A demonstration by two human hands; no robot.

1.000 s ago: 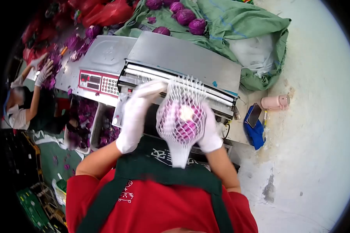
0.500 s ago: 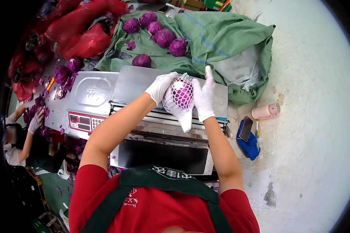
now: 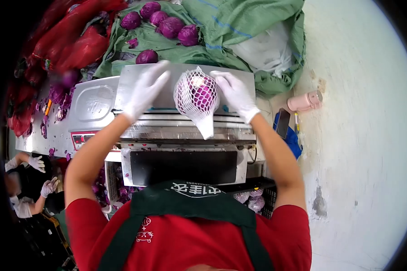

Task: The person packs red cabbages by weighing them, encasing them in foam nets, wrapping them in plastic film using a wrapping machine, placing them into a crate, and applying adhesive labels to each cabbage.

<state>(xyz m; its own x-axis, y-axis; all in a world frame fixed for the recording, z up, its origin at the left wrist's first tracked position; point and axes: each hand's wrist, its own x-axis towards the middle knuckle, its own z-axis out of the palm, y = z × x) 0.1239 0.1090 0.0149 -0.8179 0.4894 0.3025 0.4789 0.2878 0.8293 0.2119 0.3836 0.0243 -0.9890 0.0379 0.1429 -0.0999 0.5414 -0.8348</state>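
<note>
A purple cabbage in a white foam net (image 3: 197, 95) rests on the metal wrapping machine (image 3: 176, 72), with the net's gathered tail pointing toward me. My left hand (image 3: 145, 88), in a white glove and slightly blurred, is apart from the cabbage on its left side, fingers spread and holding nothing. At the cabbage's right side, my gloved right hand (image 3: 234, 94) has its fingertips at the edge of the net, fingers extended and not wrapped round it.
Several bare cabbages (image 3: 172, 27) lie on green sacking (image 3: 199, 52) behind the machine. Red net bags (image 3: 77, 45), a scale (image 3: 92, 104) and a co-worker's gloved hands (image 3: 49, 186) are left. A pink bottle (image 3: 305, 100) and a phone (image 3: 282, 123) are right. Netted cabbages sit in a black crate (image 3: 269, 198).
The netted cabbage has come down onto the machine's top. My left hand has let go and moved left, and my right hand has loosened. The co-worker's hands have moved away from the table.
</note>
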